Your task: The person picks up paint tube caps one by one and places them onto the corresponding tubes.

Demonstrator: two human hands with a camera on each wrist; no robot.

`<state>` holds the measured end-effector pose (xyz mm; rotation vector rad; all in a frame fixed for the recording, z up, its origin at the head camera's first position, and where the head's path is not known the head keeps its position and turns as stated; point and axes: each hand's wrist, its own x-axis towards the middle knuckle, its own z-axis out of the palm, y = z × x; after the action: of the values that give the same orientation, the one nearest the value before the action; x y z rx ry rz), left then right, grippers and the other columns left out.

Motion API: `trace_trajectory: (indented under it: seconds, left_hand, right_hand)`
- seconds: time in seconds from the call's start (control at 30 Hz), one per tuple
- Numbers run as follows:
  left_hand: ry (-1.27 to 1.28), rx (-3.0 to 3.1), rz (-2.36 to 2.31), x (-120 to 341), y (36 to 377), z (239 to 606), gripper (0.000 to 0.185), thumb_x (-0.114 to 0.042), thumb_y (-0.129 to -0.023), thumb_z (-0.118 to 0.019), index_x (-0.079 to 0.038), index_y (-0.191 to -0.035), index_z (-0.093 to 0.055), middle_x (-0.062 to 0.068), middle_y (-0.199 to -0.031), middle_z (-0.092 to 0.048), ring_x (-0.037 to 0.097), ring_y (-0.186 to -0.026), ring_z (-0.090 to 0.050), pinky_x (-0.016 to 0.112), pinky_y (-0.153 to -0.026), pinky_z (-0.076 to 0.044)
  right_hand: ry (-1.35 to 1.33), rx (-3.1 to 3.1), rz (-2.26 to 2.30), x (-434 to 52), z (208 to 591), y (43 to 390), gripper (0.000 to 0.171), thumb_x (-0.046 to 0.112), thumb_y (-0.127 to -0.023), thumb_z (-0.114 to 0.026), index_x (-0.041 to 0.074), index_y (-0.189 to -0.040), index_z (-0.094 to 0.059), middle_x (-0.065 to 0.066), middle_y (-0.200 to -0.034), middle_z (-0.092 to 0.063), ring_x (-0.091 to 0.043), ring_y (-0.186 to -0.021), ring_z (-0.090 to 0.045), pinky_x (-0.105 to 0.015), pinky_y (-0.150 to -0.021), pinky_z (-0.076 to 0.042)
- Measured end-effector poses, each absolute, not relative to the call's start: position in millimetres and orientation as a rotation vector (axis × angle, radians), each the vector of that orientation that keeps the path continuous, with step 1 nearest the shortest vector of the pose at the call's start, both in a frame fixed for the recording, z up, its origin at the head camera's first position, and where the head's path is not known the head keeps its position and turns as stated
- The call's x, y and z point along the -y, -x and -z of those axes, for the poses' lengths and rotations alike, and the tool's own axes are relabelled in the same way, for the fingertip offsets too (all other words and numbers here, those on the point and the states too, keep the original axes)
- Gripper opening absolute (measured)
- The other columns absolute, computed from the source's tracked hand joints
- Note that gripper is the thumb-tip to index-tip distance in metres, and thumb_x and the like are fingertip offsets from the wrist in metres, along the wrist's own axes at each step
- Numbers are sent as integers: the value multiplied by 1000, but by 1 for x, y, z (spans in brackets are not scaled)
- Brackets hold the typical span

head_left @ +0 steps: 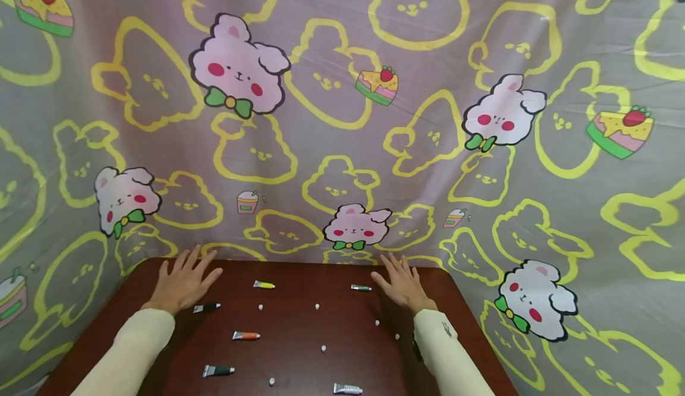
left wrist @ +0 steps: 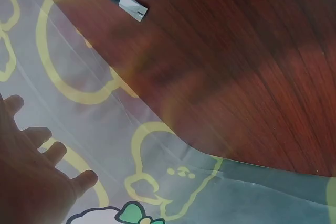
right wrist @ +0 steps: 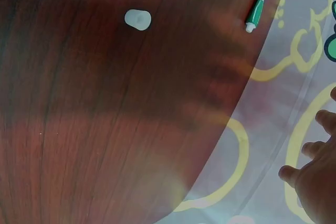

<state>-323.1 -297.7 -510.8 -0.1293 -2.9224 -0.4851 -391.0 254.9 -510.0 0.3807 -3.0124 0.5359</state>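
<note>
- Both hands are lying flat with fingers spread, holding nothing: the left hand (head_left: 184, 283) near the black paint tube (head_left: 206, 308), the right hand (head_left: 401, 283) just beside the green paint tube (head_left: 361, 288).
- Loose white caps (head_left: 317, 307) are lying scattered on the tabletop (head_left: 299, 324).
- I judge that curling fingers round a tube's body would be giving the surest grip.
</note>
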Motion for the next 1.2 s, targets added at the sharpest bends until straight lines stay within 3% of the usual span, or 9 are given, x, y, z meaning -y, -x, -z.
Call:
trace_trajectory:
  seconds: [0.4,0.7,1.2]
  left_hand:
    - [183,2913,479,291,324,515,76,-60,-111,-47,-7,-165,-41,35,-174,-22,61,-156,-22,86,-120,-9]
    - [207,2892,431,286,319,517,73,-56,-111,-52,-7,-163,-45,37,-167,-36,60,-154,-29,83,-121,-18]
    - [230,2874,464,277,313,526,71,-53,-110,-54,-5,-161,-48,38,-165,-39,63,-152,-32,77,-125,-23]
  right_hand:
    - [-401,2993,-543,-251,515,389,79,63,-109,-50,16,-171,-35,-17,-179,-28,-51,-167,-12,-77,-128,-14]
    - [-427,2981,-545,-246,521,387,79,62,-109,-51,15,-171,-36,-18,-178,-30,-52,-166,-13,-75,-129,-14]
    - [-470,2964,-531,-245,535,383,78,62,-109,-52,17,-170,-37,-24,-174,-36,-55,-165,-17,-68,-132,-19]
